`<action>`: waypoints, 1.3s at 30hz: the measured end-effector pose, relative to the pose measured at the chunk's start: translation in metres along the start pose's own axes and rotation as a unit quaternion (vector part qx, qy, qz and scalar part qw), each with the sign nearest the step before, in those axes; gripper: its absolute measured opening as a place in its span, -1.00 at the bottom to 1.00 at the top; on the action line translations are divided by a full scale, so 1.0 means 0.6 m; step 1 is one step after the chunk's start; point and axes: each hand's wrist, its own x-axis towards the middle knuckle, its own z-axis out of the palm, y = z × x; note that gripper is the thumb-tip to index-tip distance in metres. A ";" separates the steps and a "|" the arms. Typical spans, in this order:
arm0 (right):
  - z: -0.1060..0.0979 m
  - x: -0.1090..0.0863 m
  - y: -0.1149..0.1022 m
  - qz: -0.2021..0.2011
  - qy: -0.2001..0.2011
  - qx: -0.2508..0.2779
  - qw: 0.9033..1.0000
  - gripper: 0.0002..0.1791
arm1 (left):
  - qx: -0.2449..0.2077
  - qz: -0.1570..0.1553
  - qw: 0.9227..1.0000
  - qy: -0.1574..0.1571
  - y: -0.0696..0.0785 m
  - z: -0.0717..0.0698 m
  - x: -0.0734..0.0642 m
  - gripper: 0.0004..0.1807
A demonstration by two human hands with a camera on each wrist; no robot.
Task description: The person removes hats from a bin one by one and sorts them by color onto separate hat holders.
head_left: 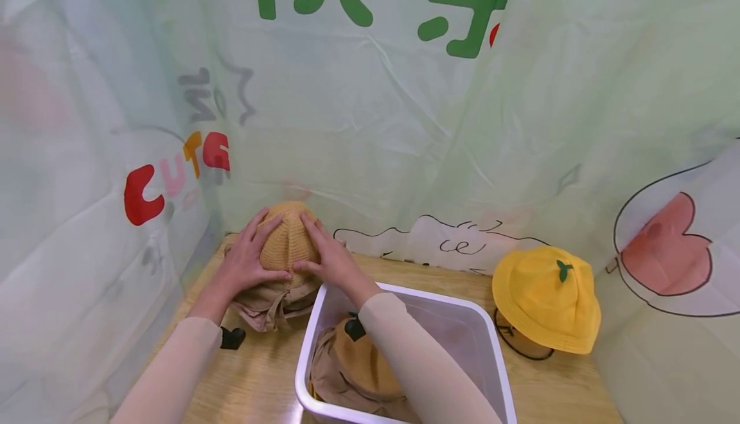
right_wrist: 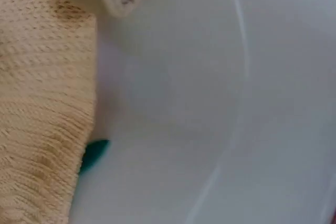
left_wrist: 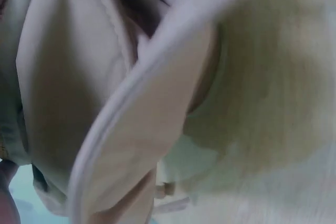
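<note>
Roughly upright, knitted hat (head_left: 289,239) between both hands (head_left: 248,261), crown (head_left: 291,210) up.

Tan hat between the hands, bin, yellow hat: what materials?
Tan hat: matte knit on top, judging by visible stitches; yarn type unclear.
Bin: likely moulded plastic, smooth with a slight sheen, rounded corners.
Yellow hat: probably woven cloth, matte, judging by soft creases; fibre unclear.

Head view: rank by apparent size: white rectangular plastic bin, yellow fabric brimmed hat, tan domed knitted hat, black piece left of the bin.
1. White plastic bin
2. Yellow fabric hat and tan knitted hat: look close, tan one partly covered, so unranked
3. Black piece
</note>
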 end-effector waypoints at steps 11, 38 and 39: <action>-0.011 0.004 0.007 0.001 0.010 -0.002 1.000 0.15 | 0.032 0.007 0.998 -0.052 0.021 -0.017 0.035 0.46; -0.024 0.011 -0.014 0.009 -0.024 -0.021 0.999 0.17 | 0.020 0.006 0.998 -0.064 0.012 -0.022 0.034 0.41; -0.023 0.010 -0.014 0.011 -0.030 -0.021 0.999 0.16 | 0.018 0.007 0.998 -0.063 0.013 -0.021 0.033 0.40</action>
